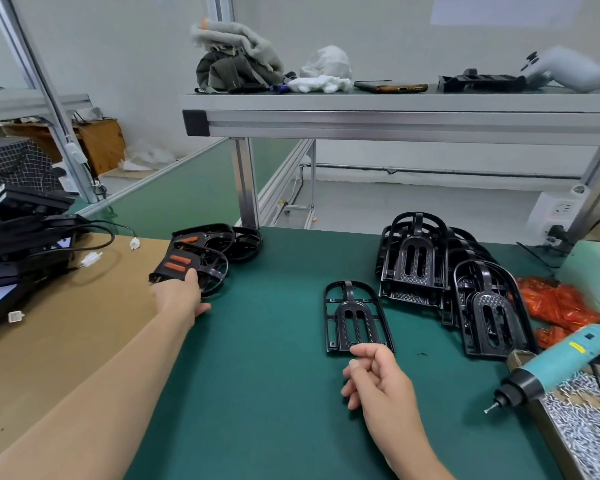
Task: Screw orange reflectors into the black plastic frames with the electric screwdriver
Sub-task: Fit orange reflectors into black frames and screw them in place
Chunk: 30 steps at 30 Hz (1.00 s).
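L hand (180, 295): fingers (192, 278) stretched fwd, tips on the near corner of a black frame w/ orange reflectors (178, 263) fitted in it. Thumb splayed to the side, off the frame, just above the tabletop (274, 403). Can't tell if any finger hooks under the frame's edge. That frame lies tilted on a small pile of finished frames (238, 242) at the far L of the green mat, next to the cardboard sheet (66, 327).

R hand (378, 379): fingers loosely curled, thumb against the index, nothing visible in them. Index tip sits at the near edge of an empty black frame (355, 317); contact unclear. This frame lies flat on the tabletop, mid-mat, rounded end away from the person, both slots bare.

Further R: stack of empty frames (413, 263), some propped up, one more leaning in front at the R side. Beyond them, bagged orange reflectors (556, 301) in a heap. Electric screwdriver (561, 356), teal body w/ black nose, rests unheld across the rim of the screw tray (582, 431), bit pointing down-L over the mat, near the R hand but apart from it.

Above, an alu shelf (395, 114) w/ cloths and a phone.
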Each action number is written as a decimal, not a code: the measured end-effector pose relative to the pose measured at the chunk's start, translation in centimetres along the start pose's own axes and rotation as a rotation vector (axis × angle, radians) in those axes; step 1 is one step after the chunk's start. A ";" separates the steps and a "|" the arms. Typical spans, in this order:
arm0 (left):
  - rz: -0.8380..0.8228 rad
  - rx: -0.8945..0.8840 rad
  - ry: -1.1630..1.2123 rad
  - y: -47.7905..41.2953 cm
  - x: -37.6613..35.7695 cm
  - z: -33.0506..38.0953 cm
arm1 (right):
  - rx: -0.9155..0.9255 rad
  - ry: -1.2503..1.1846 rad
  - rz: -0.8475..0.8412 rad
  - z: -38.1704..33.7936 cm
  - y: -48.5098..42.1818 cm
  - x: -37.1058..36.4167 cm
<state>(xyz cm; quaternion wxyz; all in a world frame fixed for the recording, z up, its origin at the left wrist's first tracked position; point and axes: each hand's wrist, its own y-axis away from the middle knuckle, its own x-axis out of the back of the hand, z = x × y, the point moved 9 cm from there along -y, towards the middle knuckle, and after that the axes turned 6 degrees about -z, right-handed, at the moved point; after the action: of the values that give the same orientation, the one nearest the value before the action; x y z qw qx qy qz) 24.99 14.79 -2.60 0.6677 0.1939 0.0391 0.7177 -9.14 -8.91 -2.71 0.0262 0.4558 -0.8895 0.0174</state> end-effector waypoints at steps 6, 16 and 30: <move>-0.175 -0.463 -0.260 8.9 -5.6 1.9 | -0.010 0.024 0.011 0.1 0.0 0.2; -0.687 -1.209 -0.665 24.8 -14.8 1.1 | -0.002 -0.025 0.057 -0.3 0.1 0.7; -0.489 -1.361 -0.771 26.6 -12.8 -0.2 | 0.104 -0.035 0.180 -2.3 1.2 1.8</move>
<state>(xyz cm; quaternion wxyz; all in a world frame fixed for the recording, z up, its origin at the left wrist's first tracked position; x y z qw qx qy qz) 0.23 -0.43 2.76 0.7435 -0.0346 -0.5959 0.3015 -11.04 -9.52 -0.34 -0.0147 0.3752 -0.9250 0.0577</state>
